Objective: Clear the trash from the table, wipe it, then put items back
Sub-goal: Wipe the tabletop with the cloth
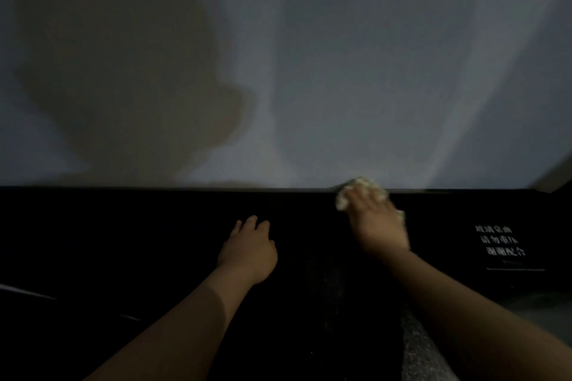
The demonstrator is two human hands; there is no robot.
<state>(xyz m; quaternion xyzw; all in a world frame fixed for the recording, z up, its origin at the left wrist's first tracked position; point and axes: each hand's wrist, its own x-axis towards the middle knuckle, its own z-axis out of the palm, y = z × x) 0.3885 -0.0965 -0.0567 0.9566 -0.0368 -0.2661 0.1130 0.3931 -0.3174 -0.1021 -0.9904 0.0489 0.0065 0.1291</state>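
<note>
A black glossy table (154, 241) fills the lower half of the view and meets a pale wall at its far edge. My right hand (376, 221) lies on a crumpled whitish cloth (360, 187) at the table's far edge, right of centre, with the fingers spread over the cloth and pressing it down. Parts of the cloth show beyond the fingertips and at both sides of the hand. My left hand (249, 249) rests flat on the table near the middle, fingers relaxed and holding nothing. The scene is dim and the right hand is slightly blurred.
A white printed notice (500, 244) with a line under it sits on the table surface at the right. The pale wall (309, 71) carries large shadows. A grey textured patch (416, 349) shows beside my right forearm at the bottom.
</note>
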